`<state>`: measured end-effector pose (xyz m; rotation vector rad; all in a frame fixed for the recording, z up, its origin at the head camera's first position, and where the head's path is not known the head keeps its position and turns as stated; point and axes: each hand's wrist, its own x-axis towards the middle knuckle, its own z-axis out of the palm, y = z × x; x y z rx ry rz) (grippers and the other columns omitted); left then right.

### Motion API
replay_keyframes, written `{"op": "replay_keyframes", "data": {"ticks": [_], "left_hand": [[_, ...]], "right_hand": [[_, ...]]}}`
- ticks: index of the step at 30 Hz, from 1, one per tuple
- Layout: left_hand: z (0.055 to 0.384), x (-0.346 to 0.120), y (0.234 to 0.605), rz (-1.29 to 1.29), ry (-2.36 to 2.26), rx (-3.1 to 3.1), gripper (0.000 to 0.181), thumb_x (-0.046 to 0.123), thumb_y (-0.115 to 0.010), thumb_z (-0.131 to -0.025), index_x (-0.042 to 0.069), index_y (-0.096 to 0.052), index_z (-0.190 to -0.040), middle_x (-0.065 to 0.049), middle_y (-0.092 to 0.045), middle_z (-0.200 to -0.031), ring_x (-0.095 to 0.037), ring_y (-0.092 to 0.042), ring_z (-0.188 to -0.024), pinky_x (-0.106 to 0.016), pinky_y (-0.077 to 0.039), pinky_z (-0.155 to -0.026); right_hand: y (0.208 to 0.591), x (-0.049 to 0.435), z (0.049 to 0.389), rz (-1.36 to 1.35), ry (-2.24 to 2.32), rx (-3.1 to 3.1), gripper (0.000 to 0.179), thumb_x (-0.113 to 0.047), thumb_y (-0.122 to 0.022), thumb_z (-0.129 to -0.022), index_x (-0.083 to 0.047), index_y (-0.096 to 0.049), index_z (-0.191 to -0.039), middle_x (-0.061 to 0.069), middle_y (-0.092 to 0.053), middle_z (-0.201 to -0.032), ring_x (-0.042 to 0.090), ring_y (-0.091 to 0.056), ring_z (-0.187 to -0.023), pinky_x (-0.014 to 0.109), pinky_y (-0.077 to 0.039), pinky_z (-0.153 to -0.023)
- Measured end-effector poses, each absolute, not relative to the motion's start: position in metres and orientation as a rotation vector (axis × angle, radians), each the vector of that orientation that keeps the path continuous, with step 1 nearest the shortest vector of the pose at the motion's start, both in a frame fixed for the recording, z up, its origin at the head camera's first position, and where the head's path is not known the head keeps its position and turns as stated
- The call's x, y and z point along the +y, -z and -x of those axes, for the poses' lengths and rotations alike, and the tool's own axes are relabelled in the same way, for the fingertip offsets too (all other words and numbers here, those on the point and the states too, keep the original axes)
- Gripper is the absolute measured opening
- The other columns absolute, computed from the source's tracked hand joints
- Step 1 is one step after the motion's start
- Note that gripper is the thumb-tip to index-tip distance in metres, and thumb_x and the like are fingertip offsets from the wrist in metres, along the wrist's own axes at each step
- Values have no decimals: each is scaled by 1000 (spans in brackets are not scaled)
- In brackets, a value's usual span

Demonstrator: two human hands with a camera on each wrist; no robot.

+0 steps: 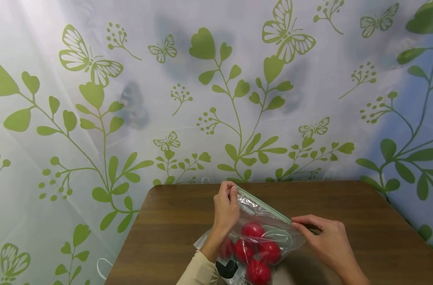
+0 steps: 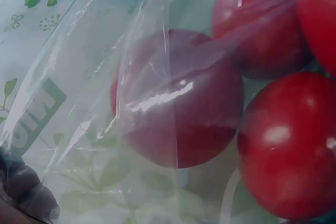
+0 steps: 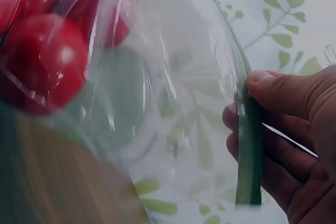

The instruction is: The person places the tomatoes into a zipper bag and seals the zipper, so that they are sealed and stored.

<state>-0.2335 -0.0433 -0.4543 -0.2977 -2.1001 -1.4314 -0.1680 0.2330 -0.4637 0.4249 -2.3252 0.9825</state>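
Observation:
A clear zip bag [image 1: 287, 245] with a green zip strip [image 1: 264, 204] along its top hangs tilted between both hands, over the near part of the table. Inside it are several smooth, round red tomatoes [image 1: 258, 272], seen large through the film in the left wrist view [image 2: 181, 103]. My left hand [image 1: 226, 208] pinches the strip's upper left end. At the lower right end, my right hand [image 1: 327, 233] pinches the strip between thumb and fingers, also clear in the right wrist view [image 3: 294, 129]. The strip runs straight between the two hands.
The brown wooden table [image 1: 173, 221] reaches back to a pale curtain [image 1: 220, 99] printed with green leaves and butterflies. A small black piece [image 1: 227, 269] shows beside the left sleeve [image 1: 200, 271]. A thin white loop [image 1: 103, 268] hangs at the table's left edge.

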Motion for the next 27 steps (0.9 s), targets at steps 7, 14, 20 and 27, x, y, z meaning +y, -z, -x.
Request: {"op": "replay_keyframes", "data": {"ticks": [7, 14, 20, 27], "left_hand": [[240, -48, 450, 258, 1426, -2145, 9, 2, -54, -110, 2, -62, -107, 0, -52, -63, 1, -39, -54, -18, -34, -53], [245, -50, 446, 203, 1463, -2232, 9, 4, -54, -111, 3, -62, -110, 5, -48, -63, -1, -39, -53, -20, -34, -55], [251, -48, 448, 188, 1509, -2281, 10, 7, -53, -113, 4, -63, -113, 6, -48, -66, -3, -40, -55, -20, -35, -55], [263, -40, 458, 178, 1514, -2285, 11, 6, -53, -112, 2, -63, -112, 3, -53, -66, -4, -43, -53, -21, -37, -52]], "right_hand": [[467, 254, 157, -343, -965, -2358, 31, -13, -98, -80, -37, -86, -95, -18, -82, -88, -15, -69, -82, 3, -51, -72], [472, 271, 150, -284, -932, -2405, 30, -15, -97, -81, -39, -85, -95, -17, -82, -89, -13, -70, -83, 3, -49, -69], [476, 279, 150, -266, -939, -2462, 26, -16, -95, -85, -38, -84, -95, -14, -83, -89, -11, -70, -81, 6, -51, -64], [481, 286, 157, -246, -900, -2500, 22, -23, -95, -86, -40, -84, -94, -14, -83, -91, -11, -69, -83, 5, -49, -66]]}}
